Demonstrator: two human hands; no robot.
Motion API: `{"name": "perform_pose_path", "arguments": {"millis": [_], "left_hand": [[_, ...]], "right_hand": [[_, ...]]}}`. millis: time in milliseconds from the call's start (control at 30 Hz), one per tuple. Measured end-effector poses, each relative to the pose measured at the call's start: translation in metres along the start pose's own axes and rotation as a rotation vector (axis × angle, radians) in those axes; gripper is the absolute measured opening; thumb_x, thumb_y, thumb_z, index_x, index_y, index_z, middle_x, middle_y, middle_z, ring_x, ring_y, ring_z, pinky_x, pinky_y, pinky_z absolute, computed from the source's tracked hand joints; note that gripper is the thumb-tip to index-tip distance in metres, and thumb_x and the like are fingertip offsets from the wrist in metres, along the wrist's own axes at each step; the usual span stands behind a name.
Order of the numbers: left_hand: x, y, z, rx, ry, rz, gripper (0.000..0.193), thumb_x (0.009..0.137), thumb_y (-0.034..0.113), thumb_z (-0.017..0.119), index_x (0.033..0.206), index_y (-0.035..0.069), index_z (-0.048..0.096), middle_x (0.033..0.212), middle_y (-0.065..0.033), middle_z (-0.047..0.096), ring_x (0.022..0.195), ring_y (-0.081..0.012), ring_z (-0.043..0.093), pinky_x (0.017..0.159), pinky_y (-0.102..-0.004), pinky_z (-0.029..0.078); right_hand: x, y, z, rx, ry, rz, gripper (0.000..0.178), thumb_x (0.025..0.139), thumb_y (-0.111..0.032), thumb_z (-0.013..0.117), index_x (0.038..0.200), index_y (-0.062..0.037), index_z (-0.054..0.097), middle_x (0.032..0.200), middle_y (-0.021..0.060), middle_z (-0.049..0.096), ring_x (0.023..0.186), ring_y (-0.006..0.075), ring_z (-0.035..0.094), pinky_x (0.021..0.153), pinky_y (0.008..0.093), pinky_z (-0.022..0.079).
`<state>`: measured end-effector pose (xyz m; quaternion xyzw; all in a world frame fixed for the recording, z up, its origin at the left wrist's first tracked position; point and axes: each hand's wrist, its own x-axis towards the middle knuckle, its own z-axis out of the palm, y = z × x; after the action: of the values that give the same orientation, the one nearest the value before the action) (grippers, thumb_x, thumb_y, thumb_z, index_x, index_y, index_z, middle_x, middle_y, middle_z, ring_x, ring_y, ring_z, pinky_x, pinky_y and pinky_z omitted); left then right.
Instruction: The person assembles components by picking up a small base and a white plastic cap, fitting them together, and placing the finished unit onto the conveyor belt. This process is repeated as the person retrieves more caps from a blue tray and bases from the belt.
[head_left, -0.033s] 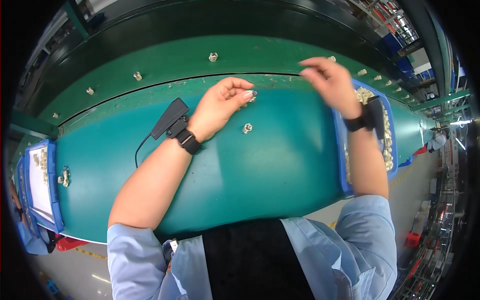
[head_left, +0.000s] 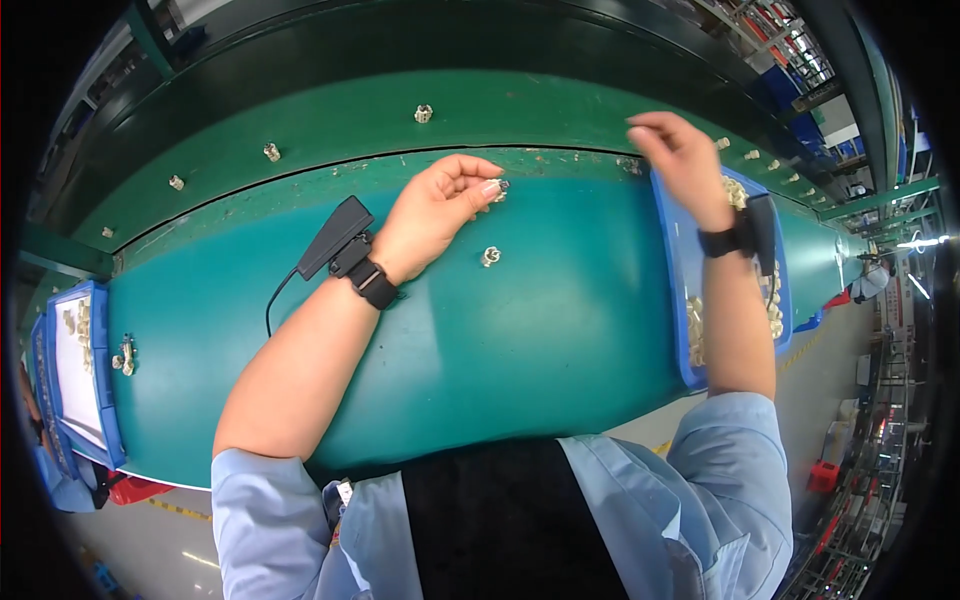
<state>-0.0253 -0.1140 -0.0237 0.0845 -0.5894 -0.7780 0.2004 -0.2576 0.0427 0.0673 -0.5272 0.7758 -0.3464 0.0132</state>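
Note:
My left hand reaches over the green work surface. Its thumb and fingers are closed in a pinch on a small cream part with metal bits, mostly hidden by the fingertips. Just below that hand, a similar cream-and-metal part lies loose on the surface. My right hand is raised above the far edge of the right blue tray, slightly blurred. Its thumb and index finger are stretched out to the left, and nothing shows between them.
Along the far green belt, several small parts sit apart, one cream part among them. The right tray holds many cream pieces. A left blue tray stands near a few loose parts. A black device with a cable is strapped to my left wrist.
My right hand has moved slightly right, its thumb and index finger drawing closer together. My left hand keeps its pinch on the small part. The whole view has shifted a little.

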Motion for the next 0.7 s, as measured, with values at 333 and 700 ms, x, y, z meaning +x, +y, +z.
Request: {"name": "perform_pose_path", "arguments": {"millis": [333,700], "left_hand": [[0.002,0.001,0.003,0.099,0.014,-0.016,0.021,0.086,0.019,0.056,0.100,0.004,0.056,0.088,0.0013,0.059,0.079,-0.0049,0.051,0.071,-0.0205,0.041],[0.005,-0.001,0.002,0.122,0.042,-0.025,0.021,0.086,0.018,0.057,0.101,0.004,0.057,0.087,0.0009,0.060,0.079,-0.0052,0.052,0.070,-0.0204,0.042]], "right_hand": [[-0.037,0.099,-0.043,-0.622,-0.109,0.389,0.030,0.079,-0.023,0.060,0.100,-0.0017,0.059,0.081,0.0180,0.062,0.078,0.0301,0.061,0.070,0.0335,0.047],[-0.010,-0.022,0.004,0.615,-0.228,0.251,0.028,0.087,-0.015,0.053,0.112,-0.0016,0.051,0.095,0.0040,0.059,0.083,0.0109,0.056,0.071,0.0211,0.046]]}}
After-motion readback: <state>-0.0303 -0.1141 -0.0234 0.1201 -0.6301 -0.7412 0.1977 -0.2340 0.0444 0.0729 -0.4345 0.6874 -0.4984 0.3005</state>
